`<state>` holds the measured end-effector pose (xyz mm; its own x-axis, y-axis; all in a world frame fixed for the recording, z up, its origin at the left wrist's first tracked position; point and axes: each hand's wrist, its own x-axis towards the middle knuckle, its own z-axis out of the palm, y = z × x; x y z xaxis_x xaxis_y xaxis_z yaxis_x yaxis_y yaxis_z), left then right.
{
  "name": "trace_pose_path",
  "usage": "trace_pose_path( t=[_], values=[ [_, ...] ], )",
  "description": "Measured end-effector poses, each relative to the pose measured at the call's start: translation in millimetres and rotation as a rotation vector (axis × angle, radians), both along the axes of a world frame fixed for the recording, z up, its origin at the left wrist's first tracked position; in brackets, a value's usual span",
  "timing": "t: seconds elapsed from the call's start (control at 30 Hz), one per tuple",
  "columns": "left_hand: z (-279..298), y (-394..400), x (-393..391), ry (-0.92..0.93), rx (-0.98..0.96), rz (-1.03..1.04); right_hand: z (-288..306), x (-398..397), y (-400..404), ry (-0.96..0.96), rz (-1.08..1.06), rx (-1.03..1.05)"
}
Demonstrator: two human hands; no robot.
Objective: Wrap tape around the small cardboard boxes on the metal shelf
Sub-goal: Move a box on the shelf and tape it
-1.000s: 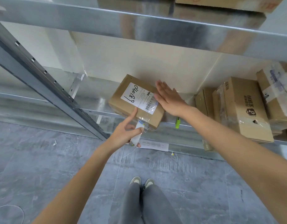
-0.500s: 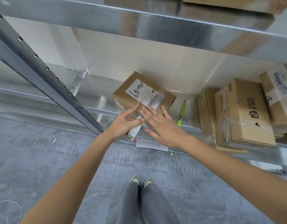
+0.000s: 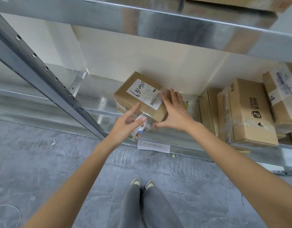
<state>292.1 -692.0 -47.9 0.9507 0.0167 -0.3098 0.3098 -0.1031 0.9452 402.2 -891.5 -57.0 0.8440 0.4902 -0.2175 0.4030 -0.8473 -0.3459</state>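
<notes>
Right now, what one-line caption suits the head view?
Right hand flat on labelled brown cardboard box on metal shelf; left hand grips clear tape roll.

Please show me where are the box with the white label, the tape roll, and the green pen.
box with the white label [image 3: 125,99]: head view, bare cardboard top left of the label.
tape roll [image 3: 139,127]: head view, side held by left hand.
green pen [image 3: 186,105]: head view, visible tip beyond right hand.
</notes>
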Motion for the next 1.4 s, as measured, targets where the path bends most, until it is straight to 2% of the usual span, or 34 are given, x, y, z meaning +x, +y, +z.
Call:
trace_pose_path(
  t=[0.13,0.23,0.33,0.4,0.53,0.63,0.77,0.87,0.93,1.13,1.3,1.4],
  values=[
    [4.0,-0.7,-22.3,-0.156,0.029,0.098,3.7,-1.0,-3.7,0.113,-0.142,0.197],
    [20.4,-4.3,-18.5,-0.226,0.080,0.136,4.8,-0.4,-8.7,0.384,-0.268,0.483],
    [37.6,-13.7,9.6,-0.265,0.121,0.114,4.7,0.4,-16.8,0.649,-0.274,0.610],
    [44.9,-21.2,32.8,-0.285,0.136,0.052,3.4,0.0,-20.1,0.703,-0.289,0.675],
    [46.9,-36.8,71.0,-0.269,0.306,-0.067,7.9,-1.0,-13.7,0.509,-0.390,0.802],
    [53.3,-46.7,86.7,-0.288,0.325,-0.077,6.2,-1.9,-4.0,0.481,-0.405,0.875],
    [55.7,-58.8,90.2,-0.296,0.171,0.027,2.2,1.8,1.7,0.435,-0.419,0.836],
    [61.0,-62.8,89.3,-0.269,0.136,0.104,0.5,2.1,1.6,0.402,-0.413,0.838],
    [71.2,-57.6,92.0,-0.241,0.144,0.119,-1.4,-0.6,2.3,0.391,-0.390,0.835],
    [100.6,-24.1,94.8,-0.088,0.264,-0.006,3.0,-2.6,6.2,0.357,-0.404,0.866],
    [104.3,-17.9,93.1,-0.089,0.332,-0.044,5.4,-11.5,14.8,0.081,-0.412,0.734],
    [103.1,-16.4,93.6,-0.095,0.321,0.009,6.2,-18.6,16.3,0.062,-0.353,0.684]
  ],
)
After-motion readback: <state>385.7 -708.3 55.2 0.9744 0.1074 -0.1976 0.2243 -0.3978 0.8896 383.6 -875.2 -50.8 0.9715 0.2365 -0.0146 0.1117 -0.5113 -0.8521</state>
